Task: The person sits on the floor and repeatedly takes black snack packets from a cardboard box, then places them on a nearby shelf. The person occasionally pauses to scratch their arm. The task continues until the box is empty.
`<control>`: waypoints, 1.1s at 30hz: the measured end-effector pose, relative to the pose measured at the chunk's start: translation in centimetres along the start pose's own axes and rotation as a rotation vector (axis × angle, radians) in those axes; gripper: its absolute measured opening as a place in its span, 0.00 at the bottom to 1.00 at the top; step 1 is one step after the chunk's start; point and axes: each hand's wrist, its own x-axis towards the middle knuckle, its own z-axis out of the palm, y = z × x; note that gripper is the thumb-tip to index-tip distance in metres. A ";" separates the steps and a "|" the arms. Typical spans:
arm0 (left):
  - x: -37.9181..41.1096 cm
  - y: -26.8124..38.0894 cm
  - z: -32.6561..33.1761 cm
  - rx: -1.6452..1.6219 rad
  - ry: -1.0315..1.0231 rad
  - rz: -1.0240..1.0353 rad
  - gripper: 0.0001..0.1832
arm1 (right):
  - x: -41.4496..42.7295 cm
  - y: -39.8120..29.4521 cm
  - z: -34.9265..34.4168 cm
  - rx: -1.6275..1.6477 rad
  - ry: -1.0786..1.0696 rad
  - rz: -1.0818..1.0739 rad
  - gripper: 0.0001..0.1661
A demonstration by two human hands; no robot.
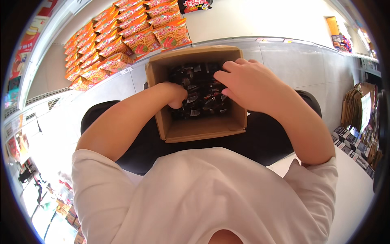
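An open cardboard box [201,131] rests on my lap between my knees. Inside it lie several small black packets [202,88] with printed labels, closely packed. My left hand [177,96] reaches into the left side of the box, its fingers bent down and partly hidden among the packets. Over the right wall comes my right hand [243,79], its thumb and fingers apart near the packets on that side. No packet shows clearly in its grasp.
Rows of orange snack bags [140,39] stand on the white shelf [231,21] beyond the box. A black snack bag [195,5] lies at the shelf's back. Folded cardboard [350,106] and small boxes [355,146] are stacked at the far right.
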 end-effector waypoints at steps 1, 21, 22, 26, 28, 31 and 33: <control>0.3 0.1 -0.1 0.007 -0.001 -0.025 0.20 | 0.2 0.5 0.0 -0.007 -0.128 0.056 0.14; -19.6 3.1 -9.1 -0.246 0.927 0.448 0.31 | 1.6 4.9 -3.2 0.858 0.441 0.048 0.42; -19.8 3.0 -9.0 -0.274 0.957 0.462 0.30 | 1.8 5.1 -3.4 0.993 0.415 0.054 0.30; -19.4 1.9 -8.7 -0.350 1.065 0.537 0.28 | 2.3 5.9 -3.8 1.037 0.271 0.091 0.09; -19.7 0.9 -9.0 -0.416 1.093 0.585 0.24 | 2.6 5.6 -3.5 1.084 0.355 0.176 0.10; -19.2 -0.3 -8.4 -0.828 1.152 0.657 0.20 | 2.5 4.0 -3.8 1.255 0.459 0.282 0.13; -19.5 -1.0 -8.7 -0.890 1.227 0.590 0.20 | 2.8 2.9 -3.4 1.449 0.632 0.273 0.15</control>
